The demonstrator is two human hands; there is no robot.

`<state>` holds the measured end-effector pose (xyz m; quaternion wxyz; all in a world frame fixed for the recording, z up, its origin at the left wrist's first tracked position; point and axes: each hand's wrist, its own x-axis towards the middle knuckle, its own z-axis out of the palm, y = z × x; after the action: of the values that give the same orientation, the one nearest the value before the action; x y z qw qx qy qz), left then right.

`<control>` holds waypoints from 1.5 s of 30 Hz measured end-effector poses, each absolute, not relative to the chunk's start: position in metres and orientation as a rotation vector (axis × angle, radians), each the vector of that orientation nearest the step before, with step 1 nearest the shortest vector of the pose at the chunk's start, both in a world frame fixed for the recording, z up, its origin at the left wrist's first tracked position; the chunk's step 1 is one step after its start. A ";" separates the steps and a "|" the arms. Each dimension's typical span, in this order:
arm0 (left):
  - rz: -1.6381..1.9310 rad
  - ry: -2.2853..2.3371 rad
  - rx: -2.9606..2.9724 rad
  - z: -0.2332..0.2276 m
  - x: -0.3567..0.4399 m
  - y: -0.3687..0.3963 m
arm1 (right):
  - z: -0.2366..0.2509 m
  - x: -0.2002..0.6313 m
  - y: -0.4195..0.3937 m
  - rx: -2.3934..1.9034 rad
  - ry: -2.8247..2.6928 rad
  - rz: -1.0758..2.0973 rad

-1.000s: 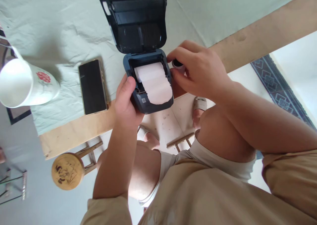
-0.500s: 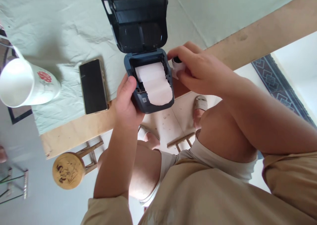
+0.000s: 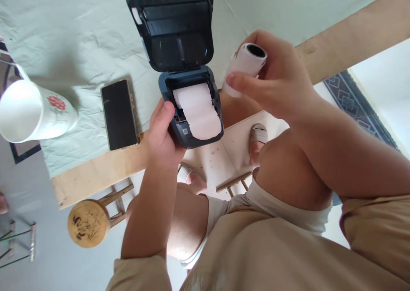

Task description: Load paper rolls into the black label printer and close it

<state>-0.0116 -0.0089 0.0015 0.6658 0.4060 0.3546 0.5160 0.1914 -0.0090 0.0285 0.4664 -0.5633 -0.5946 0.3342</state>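
Observation:
My left hand (image 3: 165, 130) grips the left side of a small dark blue label printer (image 3: 184, 138) at the table's edge, thumb on its rim. The printer's black lid (image 3: 179, 34) is swung up, away from me. Inside sits white paper (image 3: 201, 116), its ragged end hanging over the printer's front. To the right of the printer, my right hand (image 3: 272, 77) is closed around a second white paper roll (image 3: 244, 64). This roll is tilted, and its dark hollow core faces up. The fingers behind the roll are partly hidden.
A black-screened phone (image 3: 120, 115) lies on the pale green tablecloth (image 3: 92, 22). Left of it is a white mug (image 3: 54, 116) with a red flower. The bare wooden table edge (image 3: 99, 167) runs nearest me, with a round wooden stool (image 3: 89, 223) below.
My right hand has lifted the paper roll up and to the right, away from the printer's side, and turned it so its core shows. My left hand still holds the printer.

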 end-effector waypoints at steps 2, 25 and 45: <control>1.144 0.821 0.940 0.003 -0.013 -0.009 | 0.027 0.189 -0.008 -1.294 -1.360 0.894; 1.209 0.784 0.904 -0.001 -0.009 -0.008 | 0.026 0.187 -0.014 -1.264 -1.488 1.118; 1.180 0.774 0.894 -0.007 -0.014 -0.004 | 0.027 0.184 -0.017 -1.310 -1.632 1.031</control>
<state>-0.0142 -0.0041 -0.0071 0.6711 0.3966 0.3435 0.5238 0.1842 -0.0166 0.0274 0.3933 -0.5163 -0.6431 0.4064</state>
